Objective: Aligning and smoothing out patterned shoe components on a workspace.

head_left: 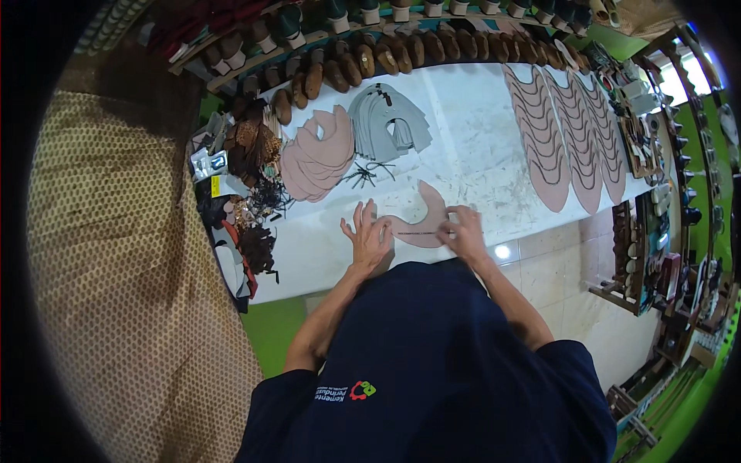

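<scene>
A curved, U-shaped pink shoe upper piece (pixel 433 207) lies near the front edge of the white-covered table. Across its lower part runs a thin dark line (pixel 417 232); whether it is a separate strip or a mark, I cannot tell. My left hand (pixel 372 241) pinches the piece's left end between thumb and index finger, its other fingers raised and spread. At the right side, my right hand (pixel 465 233) is closed with fingertips together over the piece, slightly blurred; what it grips is hidden. Several short dark strips (pixel 372 174) lie beyond my left hand.
Stacked pink pieces (pixel 318 158) and grey pieces (pixel 390 127) sit at far left. Three overlapping rows of pink pieces (pixel 557 166) cover the right side. Brown shoe lasts (pixel 386 58) line the back edge. Scraps and dark trimmings (pixel 258 247) crowd the left edge.
</scene>
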`<control>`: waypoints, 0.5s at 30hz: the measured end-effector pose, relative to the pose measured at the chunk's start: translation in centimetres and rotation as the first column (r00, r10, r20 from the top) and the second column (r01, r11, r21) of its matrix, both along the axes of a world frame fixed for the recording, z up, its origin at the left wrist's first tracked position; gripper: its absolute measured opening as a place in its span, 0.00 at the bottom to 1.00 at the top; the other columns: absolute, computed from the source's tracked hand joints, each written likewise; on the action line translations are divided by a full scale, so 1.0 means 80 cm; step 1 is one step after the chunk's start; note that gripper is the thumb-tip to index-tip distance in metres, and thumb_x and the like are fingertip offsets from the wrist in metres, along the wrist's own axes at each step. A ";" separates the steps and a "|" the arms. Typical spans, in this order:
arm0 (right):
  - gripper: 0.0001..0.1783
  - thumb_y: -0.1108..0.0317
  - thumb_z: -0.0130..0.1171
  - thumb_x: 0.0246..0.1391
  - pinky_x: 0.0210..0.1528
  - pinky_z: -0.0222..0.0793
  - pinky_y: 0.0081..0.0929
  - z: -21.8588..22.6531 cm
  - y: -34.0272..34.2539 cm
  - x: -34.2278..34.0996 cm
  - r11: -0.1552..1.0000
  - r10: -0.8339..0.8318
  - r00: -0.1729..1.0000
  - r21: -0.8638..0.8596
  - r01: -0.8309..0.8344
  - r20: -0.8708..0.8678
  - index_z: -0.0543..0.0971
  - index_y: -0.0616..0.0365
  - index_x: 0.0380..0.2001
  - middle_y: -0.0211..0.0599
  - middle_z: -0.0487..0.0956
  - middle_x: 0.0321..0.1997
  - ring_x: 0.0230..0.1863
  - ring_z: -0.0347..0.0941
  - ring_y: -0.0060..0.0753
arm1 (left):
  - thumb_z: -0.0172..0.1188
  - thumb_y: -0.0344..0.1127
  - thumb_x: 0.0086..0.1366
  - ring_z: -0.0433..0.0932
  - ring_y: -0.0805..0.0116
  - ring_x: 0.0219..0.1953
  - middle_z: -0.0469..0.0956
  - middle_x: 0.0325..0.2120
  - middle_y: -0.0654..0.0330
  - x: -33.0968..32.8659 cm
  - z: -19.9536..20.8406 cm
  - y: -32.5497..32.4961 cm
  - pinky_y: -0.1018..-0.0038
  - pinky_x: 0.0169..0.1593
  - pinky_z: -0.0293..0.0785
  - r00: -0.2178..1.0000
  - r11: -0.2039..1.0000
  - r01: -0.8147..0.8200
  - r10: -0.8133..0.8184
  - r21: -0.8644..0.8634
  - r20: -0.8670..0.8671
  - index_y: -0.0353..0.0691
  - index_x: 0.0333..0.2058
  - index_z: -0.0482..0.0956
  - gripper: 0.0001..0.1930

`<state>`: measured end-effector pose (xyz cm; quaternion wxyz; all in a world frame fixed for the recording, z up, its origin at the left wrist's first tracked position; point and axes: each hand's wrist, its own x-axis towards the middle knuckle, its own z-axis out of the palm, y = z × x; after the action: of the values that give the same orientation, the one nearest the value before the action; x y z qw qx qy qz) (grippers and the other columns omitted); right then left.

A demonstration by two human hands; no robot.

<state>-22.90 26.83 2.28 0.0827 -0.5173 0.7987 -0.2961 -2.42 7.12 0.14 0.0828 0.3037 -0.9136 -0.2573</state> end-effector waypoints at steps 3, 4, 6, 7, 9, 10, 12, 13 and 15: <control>0.08 0.60 0.73 0.52 0.63 0.62 0.47 -0.007 -0.043 0.026 0.985 0.174 0.984 -0.009 -0.174 0.038 0.90 0.49 0.33 0.33 0.80 0.55 0.62 0.72 0.43 | 0.63 0.42 0.69 0.49 0.48 0.79 0.59 0.76 0.52 0.015 0.005 -0.003 0.23 0.70 0.35 0.999 0.997 -0.031 0.033 -0.073 0.022 0.53 0.48 0.87 0.11; 0.09 0.59 0.72 0.53 0.64 0.61 0.46 -0.008 -0.053 0.032 0.971 0.241 0.969 -0.016 -0.241 0.045 0.91 0.48 0.35 0.31 0.80 0.56 0.62 0.71 0.41 | 0.63 0.41 0.69 0.48 0.48 0.80 0.56 0.77 0.52 0.020 0.005 -0.004 0.23 0.70 0.36 0.999 0.995 -0.011 0.015 -0.094 0.043 0.55 0.50 0.87 0.13; 0.09 0.59 0.71 0.54 0.65 0.61 0.44 -0.008 -0.065 0.041 0.970 0.241 0.970 0.012 -0.242 0.020 0.91 0.47 0.35 0.29 0.80 0.55 0.62 0.71 0.37 | 0.63 0.41 0.69 0.47 0.48 0.80 0.54 0.79 0.52 0.027 0.004 -0.006 0.23 0.70 0.36 0.998 0.993 0.002 0.005 -0.116 0.065 0.58 0.53 0.87 0.15; 0.09 0.58 0.71 0.54 0.66 0.60 0.42 -0.008 -0.069 0.043 0.971 0.235 0.972 0.042 -0.234 -0.006 0.92 0.46 0.35 0.27 0.80 0.54 0.62 0.71 0.34 | 0.64 0.40 0.70 0.46 0.46 0.80 0.53 0.79 0.52 0.030 0.004 -0.007 0.22 0.69 0.37 0.996 0.993 0.022 -0.011 -0.119 0.092 0.59 0.55 0.86 0.16; 0.09 0.58 0.71 0.54 0.66 0.60 0.41 -0.010 -0.073 0.045 0.966 0.254 0.967 0.044 -0.253 -0.014 0.92 0.46 0.36 0.26 0.80 0.55 0.62 0.71 0.33 | 0.65 0.40 0.70 0.46 0.45 0.80 0.52 0.79 0.52 0.035 0.001 -0.007 0.22 0.69 0.38 0.993 0.992 0.036 -0.022 -0.122 0.116 0.61 0.56 0.86 0.17; 0.10 0.57 0.71 0.53 0.65 0.60 0.41 -0.011 -0.076 0.046 0.963 0.267 0.963 0.048 -0.266 -0.021 0.92 0.46 0.36 0.25 0.80 0.55 0.62 0.71 0.32 | 0.65 0.40 0.70 0.46 0.45 0.80 0.51 0.79 0.52 0.036 -0.001 -0.007 0.22 0.68 0.38 0.993 0.992 0.040 -0.026 -0.121 0.115 0.62 0.58 0.85 0.18; 0.09 0.58 0.71 0.54 0.65 0.61 0.40 -0.016 -0.079 0.049 0.961 0.271 0.962 0.061 -0.270 -0.009 0.92 0.46 0.35 0.25 0.80 0.55 0.62 0.71 0.32 | 0.65 0.40 0.70 0.46 0.44 0.80 0.51 0.79 0.51 0.040 -0.005 -0.007 0.21 0.68 0.39 0.993 0.992 0.038 -0.024 -0.121 0.115 0.62 0.59 0.84 0.19; 0.08 0.59 0.70 0.55 0.65 0.61 0.39 -0.018 -0.081 0.050 0.961 0.268 0.963 0.075 -0.268 0.003 0.92 0.46 0.35 0.24 0.80 0.55 0.62 0.71 0.32 | 0.65 0.40 0.70 0.46 0.44 0.80 0.51 0.79 0.51 0.040 -0.007 -0.008 0.21 0.68 0.39 0.993 0.990 0.055 -0.040 -0.127 0.115 0.62 0.60 0.84 0.20; 0.08 0.59 0.70 0.55 0.64 0.62 0.39 -0.024 -0.084 0.052 0.957 0.276 0.961 0.093 -0.275 0.002 0.91 0.47 0.35 0.25 0.80 0.55 0.61 0.72 0.32 | 0.65 0.40 0.70 0.46 0.44 0.80 0.50 0.80 0.50 0.039 -0.008 -0.009 0.21 0.68 0.39 0.992 0.989 0.070 -0.056 -0.132 0.112 0.63 0.61 0.83 0.21</control>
<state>-18.76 20.09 0.40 0.1425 -0.6209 0.7320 -0.2416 0.73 6.42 -0.47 0.0456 0.2818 -0.9413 -0.1802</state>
